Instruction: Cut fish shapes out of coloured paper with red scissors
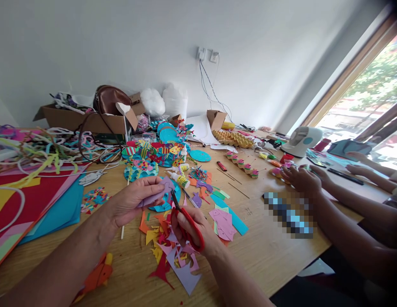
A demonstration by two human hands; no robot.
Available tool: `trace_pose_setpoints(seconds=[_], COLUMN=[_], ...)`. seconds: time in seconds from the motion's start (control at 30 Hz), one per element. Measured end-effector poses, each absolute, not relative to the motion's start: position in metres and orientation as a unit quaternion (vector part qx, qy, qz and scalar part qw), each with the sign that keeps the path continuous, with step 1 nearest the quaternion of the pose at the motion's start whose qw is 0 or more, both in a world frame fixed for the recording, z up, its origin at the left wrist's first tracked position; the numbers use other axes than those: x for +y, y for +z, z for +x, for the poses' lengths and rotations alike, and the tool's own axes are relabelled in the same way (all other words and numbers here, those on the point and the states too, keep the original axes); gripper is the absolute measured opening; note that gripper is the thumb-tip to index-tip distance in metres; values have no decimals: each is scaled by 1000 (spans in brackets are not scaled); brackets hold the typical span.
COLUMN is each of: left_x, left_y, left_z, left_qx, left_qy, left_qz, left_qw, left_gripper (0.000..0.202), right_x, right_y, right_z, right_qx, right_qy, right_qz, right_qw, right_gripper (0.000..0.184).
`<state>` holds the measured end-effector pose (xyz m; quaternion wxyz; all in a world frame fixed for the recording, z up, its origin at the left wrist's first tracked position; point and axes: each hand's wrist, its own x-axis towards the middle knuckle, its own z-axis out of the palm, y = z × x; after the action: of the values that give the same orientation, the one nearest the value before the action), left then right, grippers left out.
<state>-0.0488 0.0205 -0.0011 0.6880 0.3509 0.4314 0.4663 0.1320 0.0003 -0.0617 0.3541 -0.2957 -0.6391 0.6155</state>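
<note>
Between thumb and fingers, my left hand [134,200] pinches a piece of purple paper [153,194] with faint drawn lines. My right hand [193,228] is wrapped round the red handles of a pair of scissors [196,238]. The dark blades reach the right edge of the purple paper; whether they are cutting into it I cannot tell. Below my hands lie paper scraps [185,273] in purple, yellow, pink and red. Right of the scissors are pink fish-shaped paper pieces [223,224] with drawn outlines. A glue bottle [181,179] lies just beyond my hands.
Coloured paper sheets [54,213] and pipe cleaners [44,157] cover the left side. Decorated paper pieces [147,155] are heaped behind, before a cardboard box [86,119]. Wooden sticks [238,189] lie mid-table. At right, other people's hands [302,179] work near a white fan [302,140].
</note>
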Motion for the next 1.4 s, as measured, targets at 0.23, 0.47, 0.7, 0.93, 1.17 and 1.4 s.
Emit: trace_pose_setpoints(seconds=[0.23,0.47,0.7,0.93,1.17,1.4], left_x=[21,19,20,21,17,12], left_y=[-1,0,-4,-8,-12,-10], left_z=[-51,-50,-47,-43,-35,-33], left_qx=[416,411,406,411,407,389], left_qy=[476,465,450,446,455,443], left_qz=[343,352,366,417,433,460], left_qw=[695,701,706,677,663,664], left_gripper=[12,12,13,13,15,12], right_x=[3,2,3,2,1,2], right_y=[-65,-64,-65,-65,-64,-66], right_z=[131,131,132,131,127,127], right_qx=[-641,-640,-639,-630,-613,-615], right_qy=[617,616,618,621,619,612], right_qz=[-291,-298,-295,-299,-316,-319], right_qw=[351,350,351,358,376,382], right_gripper=[52,54,54,52,55,54])
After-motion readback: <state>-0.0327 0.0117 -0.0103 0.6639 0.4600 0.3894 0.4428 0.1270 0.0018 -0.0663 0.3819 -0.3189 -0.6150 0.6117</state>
